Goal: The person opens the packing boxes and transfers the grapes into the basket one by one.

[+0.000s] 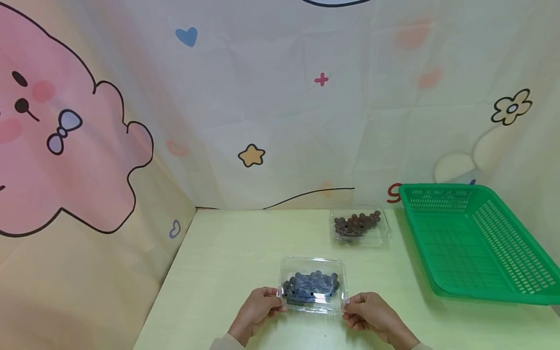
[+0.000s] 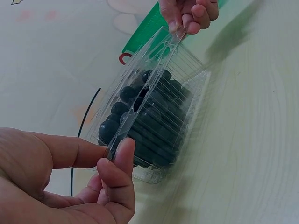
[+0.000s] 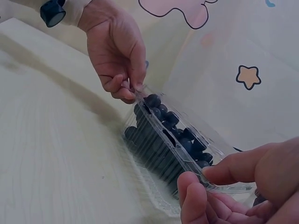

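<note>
A clear plastic clamshell box (image 1: 312, 262) with dark grapes (image 1: 312, 284) inside is near the front of the table, its lid down over the fruit. My left hand (image 1: 261, 309) pinches the box's near left corner between thumb and fingers. At the near right corner, my right hand (image 1: 372, 313) pinches the rim the same way. In the left wrist view the left thumb and fingers (image 2: 122, 158) hold the lip of the box. The right wrist view shows the right hand (image 3: 243, 186) on the opposite end of that lip.
Behind and to the right stands a second clear box (image 1: 376, 238) with reddish-dark grapes (image 1: 356, 223). A green perforated plastic basket (image 1: 463, 238) sits at the table's right side. A printed curtain (image 1: 280, 107) hangs along the back of the pale table (image 1: 232, 253).
</note>
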Motion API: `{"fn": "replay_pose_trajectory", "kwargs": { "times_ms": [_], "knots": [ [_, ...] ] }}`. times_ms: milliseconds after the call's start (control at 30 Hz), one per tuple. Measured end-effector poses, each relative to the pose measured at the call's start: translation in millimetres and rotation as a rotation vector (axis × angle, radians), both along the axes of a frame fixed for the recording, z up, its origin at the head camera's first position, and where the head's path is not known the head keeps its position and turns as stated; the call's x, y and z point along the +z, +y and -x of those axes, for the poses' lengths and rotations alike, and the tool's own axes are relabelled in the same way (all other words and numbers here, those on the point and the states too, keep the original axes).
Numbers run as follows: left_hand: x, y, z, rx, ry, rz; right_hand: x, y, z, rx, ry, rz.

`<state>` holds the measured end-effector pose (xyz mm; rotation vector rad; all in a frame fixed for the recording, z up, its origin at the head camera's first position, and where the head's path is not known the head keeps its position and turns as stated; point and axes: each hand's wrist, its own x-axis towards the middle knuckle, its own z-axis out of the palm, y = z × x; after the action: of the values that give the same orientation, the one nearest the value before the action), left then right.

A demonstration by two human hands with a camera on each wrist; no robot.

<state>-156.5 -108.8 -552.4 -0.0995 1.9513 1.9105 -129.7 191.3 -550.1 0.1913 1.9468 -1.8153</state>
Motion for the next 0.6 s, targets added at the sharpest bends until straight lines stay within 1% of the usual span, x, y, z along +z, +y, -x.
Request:
{"fn": "replay_pose_trajectory", "kwargs": {
  "times_ms": [200,400,600],
  "knots": [
    [-1.0,0.7,0.7,0.005,0.000,0.012,3.2,-4.9,-1.3,-0.046,0.005,-0.073],
    [-0.8,0.6,0.0,0.014,-0.008,0.019,8.2,-9.1,-3.7,-0.078,0.032,-0.130],
    [-1.1,1.2,-0.1,0.015,-0.005,0.017,12.2,-10.8,-5.6,-0.074,0.056,-0.161]
  ]
}}
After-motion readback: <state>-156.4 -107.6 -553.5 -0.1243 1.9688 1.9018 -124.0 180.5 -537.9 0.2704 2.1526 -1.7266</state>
